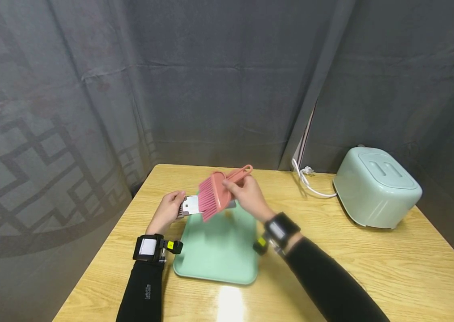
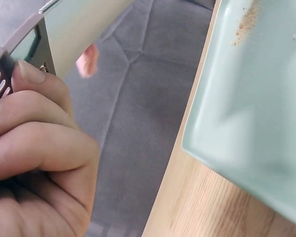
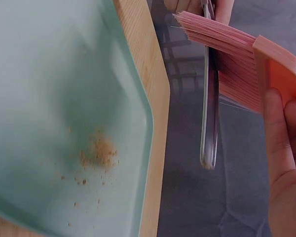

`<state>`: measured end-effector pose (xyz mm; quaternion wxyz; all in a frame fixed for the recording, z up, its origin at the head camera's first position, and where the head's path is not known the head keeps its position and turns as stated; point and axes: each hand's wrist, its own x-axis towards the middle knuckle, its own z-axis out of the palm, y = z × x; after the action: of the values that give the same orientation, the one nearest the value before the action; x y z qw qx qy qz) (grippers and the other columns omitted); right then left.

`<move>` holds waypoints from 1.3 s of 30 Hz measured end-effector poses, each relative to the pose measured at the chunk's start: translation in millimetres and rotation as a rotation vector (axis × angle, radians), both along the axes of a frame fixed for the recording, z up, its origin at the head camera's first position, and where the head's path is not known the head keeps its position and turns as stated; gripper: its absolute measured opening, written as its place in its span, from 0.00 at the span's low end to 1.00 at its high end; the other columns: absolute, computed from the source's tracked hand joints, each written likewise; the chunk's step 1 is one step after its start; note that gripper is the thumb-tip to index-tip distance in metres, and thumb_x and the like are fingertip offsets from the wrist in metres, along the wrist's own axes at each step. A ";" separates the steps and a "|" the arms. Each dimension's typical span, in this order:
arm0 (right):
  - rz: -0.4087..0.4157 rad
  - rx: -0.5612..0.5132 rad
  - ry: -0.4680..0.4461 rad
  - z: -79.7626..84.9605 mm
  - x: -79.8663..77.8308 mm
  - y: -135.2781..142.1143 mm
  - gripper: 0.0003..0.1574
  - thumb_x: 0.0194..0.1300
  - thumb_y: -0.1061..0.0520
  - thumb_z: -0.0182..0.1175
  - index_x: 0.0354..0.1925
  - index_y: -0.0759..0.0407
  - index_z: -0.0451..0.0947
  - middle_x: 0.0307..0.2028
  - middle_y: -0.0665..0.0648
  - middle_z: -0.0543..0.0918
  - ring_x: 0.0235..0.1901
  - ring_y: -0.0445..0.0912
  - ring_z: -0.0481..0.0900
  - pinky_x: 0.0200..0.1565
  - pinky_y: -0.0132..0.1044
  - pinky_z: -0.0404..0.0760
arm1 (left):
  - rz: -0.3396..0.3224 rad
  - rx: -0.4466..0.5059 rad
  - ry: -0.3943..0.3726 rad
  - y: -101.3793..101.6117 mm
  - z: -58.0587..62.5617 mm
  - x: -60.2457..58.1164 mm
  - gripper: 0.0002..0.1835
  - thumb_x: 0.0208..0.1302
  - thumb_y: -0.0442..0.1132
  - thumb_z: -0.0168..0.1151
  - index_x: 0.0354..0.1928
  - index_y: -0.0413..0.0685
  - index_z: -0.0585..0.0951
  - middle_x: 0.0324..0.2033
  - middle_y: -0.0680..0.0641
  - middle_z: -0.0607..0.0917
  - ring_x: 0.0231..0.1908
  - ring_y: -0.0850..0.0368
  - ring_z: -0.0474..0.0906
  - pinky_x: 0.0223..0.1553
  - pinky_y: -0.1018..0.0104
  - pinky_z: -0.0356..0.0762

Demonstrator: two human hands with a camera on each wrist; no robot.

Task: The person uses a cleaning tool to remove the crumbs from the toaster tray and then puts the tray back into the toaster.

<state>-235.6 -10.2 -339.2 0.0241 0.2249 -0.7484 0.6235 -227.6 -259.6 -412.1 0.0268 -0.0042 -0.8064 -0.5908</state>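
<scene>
"Where's the brush (image 1: 215,195)?"

"Above the tabletop (image 1: 311,255), toward its far-left corner. My right grip (image 1: 249,197) pinches its base; my left grip (image 1: 166,213), a flat plate (image 1: 190,205)."

"Handling?"

"Likely light, soft-bristled; best held by that stiffer base."

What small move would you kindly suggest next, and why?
I'd probably sweep the pink brush along the metal crumb tray: the bristles lie across it, and the green tray below, which holds crumbs, could catch more.

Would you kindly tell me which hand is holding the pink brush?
The right hand grips the pink brush; the left hand instead holds a flat shiny piece.
</scene>
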 end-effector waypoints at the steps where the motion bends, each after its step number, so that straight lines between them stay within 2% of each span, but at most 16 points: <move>1: -0.003 0.011 0.000 3.7 3.2 2.2 0.17 0.65 0.58 0.57 0.46 0.70 0.72 0.38 0.71 0.81 0.31 0.52 0.82 0.31 0.38 0.84 | -0.004 0.003 -0.001 -0.5 -0.1 0.3 0.23 0.73 0.53 0.40 0.41 0.39 0.73 0.26 0.47 0.75 0.24 0.56 0.73 0.21 0.68 0.71; 6: -0.015 0.012 0.020 3.1 2.5 12.0 0.17 0.65 0.59 0.56 0.46 0.72 0.71 0.38 0.72 0.81 0.30 0.52 0.82 0.31 0.38 0.84 | -0.013 0.004 -0.003 -3.2 -1.7 0.6 0.25 0.72 0.56 0.40 0.41 0.39 0.73 0.24 0.49 0.75 0.22 0.58 0.72 0.21 0.67 0.71; 10: -0.019 0.009 0.017 0.8 -1.4 19.5 0.17 0.65 0.59 0.56 0.46 0.72 0.72 0.39 0.72 0.81 0.30 0.53 0.82 0.32 0.41 0.84 | -0.008 0.001 -0.013 -4.4 -2.6 0.0 0.24 0.72 0.55 0.40 0.41 0.39 0.73 0.25 0.48 0.75 0.23 0.57 0.72 0.21 0.68 0.71; 14: -0.054 0.026 0.028 -10.5 -13.2 27.1 0.18 0.64 0.55 0.58 0.45 0.68 0.73 0.39 0.70 0.82 0.29 0.50 0.82 0.33 0.45 0.84 | 0.004 -0.014 -0.021 -4.7 -2.4 -0.4 0.24 0.72 0.55 0.40 0.41 0.39 0.74 0.26 0.47 0.75 0.24 0.57 0.73 0.21 0.69 0.71; 18: -0.100 0.057 0.050 -19.6 -22.4 32.2 0.21 0.63 0.48 0.60 0.45 0.63 0.74 0.39 0.66 0.83 0.28 0.47 0.82 0.31 0.44 0.84 | 0.008 -0.023 -0.022 -4.7 -1.7 -0.7 0.26 0.72 0.56 0.40 0.42 0.38 0.73 0.27 0.47 0.75 0.24 0.57 0.73 0.21 0.69 0.71; 30: -0.168 0.104 0.128 -21.5 -21.3 38.1 0.21 0.60 0.48 0.62 0.45 0.60 0.73 0.35 0.60 0.83 0.25 0.46 0.80 0.25 0.37 0.83 | 0.013 -0.005 -0.028 -4.4 -2.4 2.1 0.23 0.73 0.53 0.39 0.40 0.40 0.73 0.28 0.45 0.76 0.26 0.55 0.74 0.22 0.69 0.72; 39: -0.203 0.136 0.219 -22.5 -19.7 40.1 0.23 0.58 0.40 0.62 0.38 0.57 0.72 0.28 0.57 0.82 0.22 0.49 0.79 0.20 0.36 0.81 | 0.014 0.002 -0.035 -5.7 -2.5 3.1 0.24 0.72 0.55 0.39 0.41 0.40 0.73 0.28 0.46 0.76 0.26 0.55 0.74 0.25 0.65 0.75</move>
<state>-255.3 29.9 -361.7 0.1531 0.2157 -0.8006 0.5376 -224.5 -265.4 -414.6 0.0169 0.0118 -0.8062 -0.5913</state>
